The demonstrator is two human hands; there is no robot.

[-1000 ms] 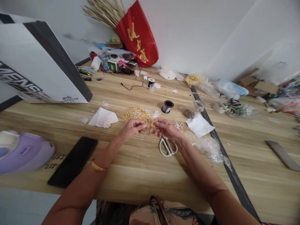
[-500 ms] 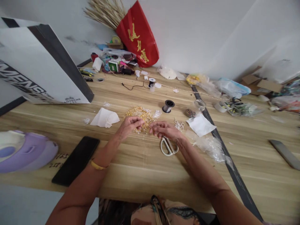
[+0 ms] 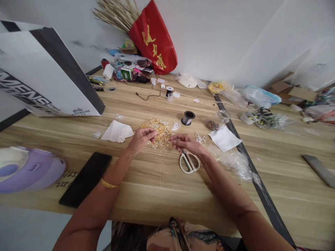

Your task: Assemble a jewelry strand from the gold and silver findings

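Observation:
A loose heap of gold and silver beads (image 3: 160, 129) lies on the wooden table in front of me. At its left edge my left hand (image 3: 144, 137) is closed in a pinch, thumb against fingers; whatever it grips is too small to make out. My right hand (image 3: 184, 142) is at the heap's right edge, its fingertips drawn together in a pinch, the content also too small to name. White-handled scissors (image 3: 188, 164) lie just below my right hand, their blades partly hidden under it. A spool of fine wire (image 3: 187, 118) stands behind the heap.
A white cloth (image 3: 117, 131) lies left, a white paper (image 3: 225, 138) and clear plastic bags (image 3: 237, 164) right. A black phone (image 3: 86, 179) is beside my left forearm. A large paper bag (image 3: 52, 76) stands back left, a red bag (image 3: 157, 42) against the wall.
My hands have drawn slightly apart, the left a little to the left and the right a little to the right. The objects on the table have stayed in place.

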